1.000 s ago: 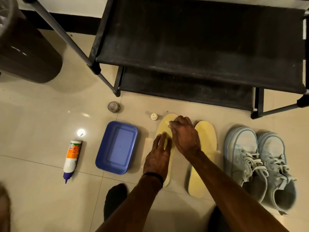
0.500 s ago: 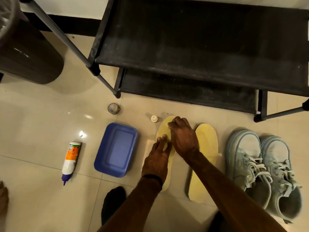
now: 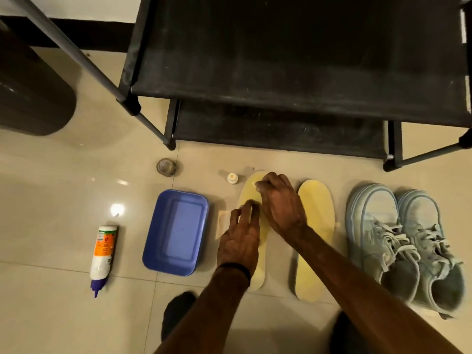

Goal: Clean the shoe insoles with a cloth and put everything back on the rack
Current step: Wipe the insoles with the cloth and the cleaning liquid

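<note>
While pinned flat by left hand [image 3: 240, 238]: insole [image 3: 251, 198], right hand [image 3: 279, 203] pinching cloth [image 3: 255, 184] atop.

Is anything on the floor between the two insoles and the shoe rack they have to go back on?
Nothing visible. Both insoles lie just in front of the rack; only bare tile lies between. The small bottle cap sits off to the left.

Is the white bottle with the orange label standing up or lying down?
Lying down. The bottle rests on its side on the floor tiles, left of the blue tray, purple nozzle pointing toward the camera.
</note>
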